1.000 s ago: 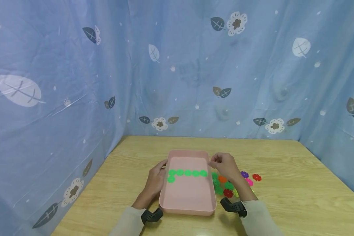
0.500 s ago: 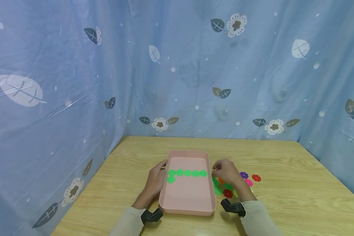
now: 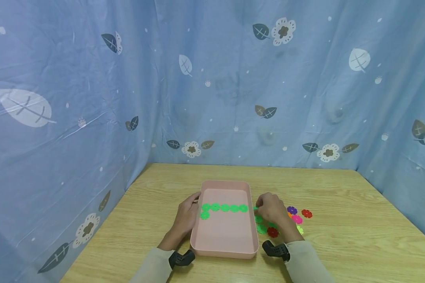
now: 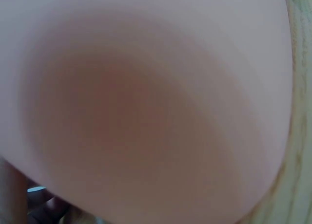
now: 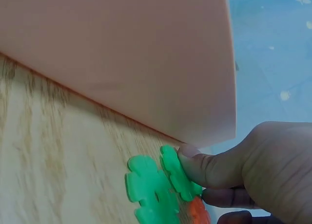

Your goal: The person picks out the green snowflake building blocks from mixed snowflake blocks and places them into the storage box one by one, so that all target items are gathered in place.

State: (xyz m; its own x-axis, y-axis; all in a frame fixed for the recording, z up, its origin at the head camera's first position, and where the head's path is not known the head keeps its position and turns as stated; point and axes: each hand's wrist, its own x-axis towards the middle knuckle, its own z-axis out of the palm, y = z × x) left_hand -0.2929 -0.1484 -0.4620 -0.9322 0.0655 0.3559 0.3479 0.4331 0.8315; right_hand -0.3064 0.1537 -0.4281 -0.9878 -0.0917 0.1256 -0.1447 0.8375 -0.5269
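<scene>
A pink rectangular tray [image 3: 224,237] lies on the table with several green flower-shaped plastic pieces [image 3: 224,208] inside. Most form a row across it, with one below the row's left end. My left hand [image 3: 187,214] holds the tray's left side; its wrist view is mostly the blurred tray wall [image 4: 146,112]. Beside the tray's right wall, my right hand [image 3: 272,208] pinches a green flower-shaped piece [image 5: 176,170], its thumb [image 5: 207,166] on the near face. Another green flower piece [image 5: 152,190] lies close by. An orange piece [image 5: 199,212] is partly hidden under the fingers.
Right of the tray are loose flower pieces: red [image 3: 273,232], pink [image 3: 297,219], purple [image 3: 292,210], yellow [image 3: 299,229] and a separate red one [image 3: 307,213]. The wooden table [image 3: 340,236] meets a blue patterned curtain [image 3: 233,78] behind and at the sides.
My right hand has moved from the tray's upper right rim down to the loose pieces and now pinches a green flower piece. The left hand and the tray stay nearly still.
</scene>
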